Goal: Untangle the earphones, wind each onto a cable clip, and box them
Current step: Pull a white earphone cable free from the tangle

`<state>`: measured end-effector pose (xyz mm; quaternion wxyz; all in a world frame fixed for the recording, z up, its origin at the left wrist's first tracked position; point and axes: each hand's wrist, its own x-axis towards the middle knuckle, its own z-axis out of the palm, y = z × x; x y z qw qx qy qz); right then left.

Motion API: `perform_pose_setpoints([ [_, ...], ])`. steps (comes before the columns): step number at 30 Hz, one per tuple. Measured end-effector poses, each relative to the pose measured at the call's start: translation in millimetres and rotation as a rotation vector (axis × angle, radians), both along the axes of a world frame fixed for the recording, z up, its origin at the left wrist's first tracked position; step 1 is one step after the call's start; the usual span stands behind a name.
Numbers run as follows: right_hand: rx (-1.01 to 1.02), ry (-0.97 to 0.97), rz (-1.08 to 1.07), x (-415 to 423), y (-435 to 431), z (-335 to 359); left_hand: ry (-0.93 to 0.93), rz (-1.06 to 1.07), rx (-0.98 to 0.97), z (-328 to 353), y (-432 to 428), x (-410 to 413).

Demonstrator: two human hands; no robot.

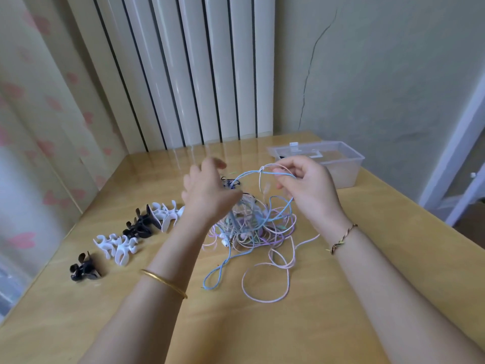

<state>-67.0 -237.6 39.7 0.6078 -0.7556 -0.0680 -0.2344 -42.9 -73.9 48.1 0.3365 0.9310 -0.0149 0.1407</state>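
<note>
Right hand (307, 179) pinches one blue cable (283, 174); left hand (207, 190) blurred, grip unclear; one box (346, 164).

Both forearms bare, reaching fwd from bottom of view, converging toward centre. L hand (207, 191) raised, back to camera, motion-blurred; fingers seem loosely spread, nothing gripped as far as the blur allows. R hand (307, 186) at abt same height, just beside L but not touching; thumb & forefinger pinch a blue cord (286, 174), other fingers curled under. L wrist wears a gold bangle (164, 283), R wrist a braided bracelet (342, 239).
</note>
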Motion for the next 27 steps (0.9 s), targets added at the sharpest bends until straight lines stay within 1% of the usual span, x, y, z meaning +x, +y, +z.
perform_pose_setpoints([
  [1, 0.012, -0.003, 0.002, -1, 0, 1, -0.065, -0.073, -0.001, 5, -4, -6],
  [2, 0.025, -0.004, 0.013, -3, 0, 3, -0.113, -0.182, -0.061, 11, -9, -12],
  [4, 0.052, 0.007, 0.049, -7, 1, 6, -0.08, -0.356, -0.277, 18, -16, -22],
  [5, 0.064, 0.023, 0.077, -10, 1, 8, -0.053, -0.392, -0.363, 19, -17, -24],
  [6, 0.079, 0.046, 0.115, -11, -1, 9, -0.044, -0.401, -0.407, 20, -17, -24],
  [9, 0.163, 0.139, 0.257, -17, -10, 13, -0.071, -0.417, -0.434, 22, -16, -24],
  [10, 0.189, 0.15, 0.261, -18, -13, 14, -0.07, -0.426, -0.445, 21, -16, -24],
  [12, 0.178, 0.104, 0.215, -19, -16, 15, -0.048, -0.455, -0.484, 20, -15, -24],
  [15, 0.06, 0.004, 0.158, -20, -14, 15, -0.002, -0.496, -0.556, 21, -15, -27],
  [19, -0.061, -0.01, 0.074, -18, -15, 15, 0.042, -0.493, -0.576, 25, -15, -29],
  [23, -0.283, -0.168, -0.086, -20, -13, 18, 0.005, -0.485, -0.551, 23, -15, -30],
  [27, -0.429, -0.159, -0.182, -22, -9, 24, -0.041, -0.475, -0.52, 23, -16, -31],
])
